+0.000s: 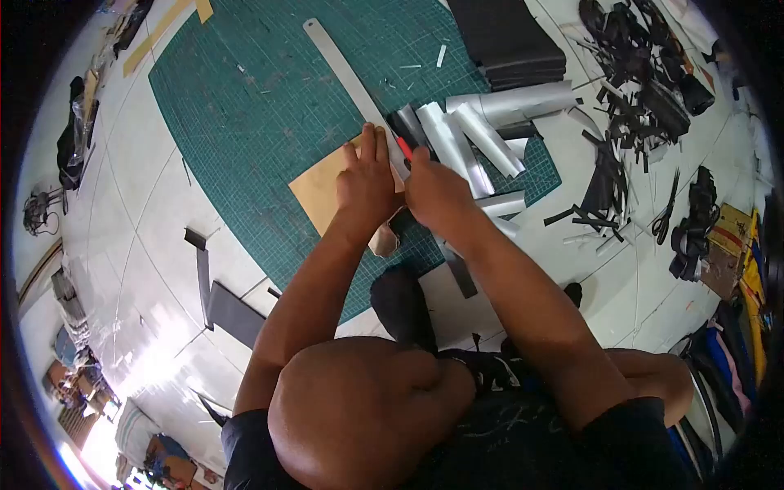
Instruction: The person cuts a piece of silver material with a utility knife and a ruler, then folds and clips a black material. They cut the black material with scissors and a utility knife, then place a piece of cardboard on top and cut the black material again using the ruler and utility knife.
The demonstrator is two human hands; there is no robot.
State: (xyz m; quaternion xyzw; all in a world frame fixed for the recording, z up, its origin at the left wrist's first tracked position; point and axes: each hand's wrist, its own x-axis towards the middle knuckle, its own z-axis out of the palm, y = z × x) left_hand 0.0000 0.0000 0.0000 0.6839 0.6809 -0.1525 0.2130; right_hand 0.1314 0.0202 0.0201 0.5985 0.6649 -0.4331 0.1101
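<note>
My left hand lies with fingers stretched out, pressing on a tan rectangular sheet and the edge of a long steel ruler. Closed around a red utility knife, my right hand is at the ruler's right side, close to my left hand. The knife's tip and blade are too small to make out. Under all of this is a green cutting mat. Curled silver-and-black strips lie just right of the knife.
A stack of black sheets sits at the mat's upper right. Black scraps are heaped on the tiled floor, with scissors below them. Another dark piece lies at the left. My foot rests at the mat's near edge.
</note>
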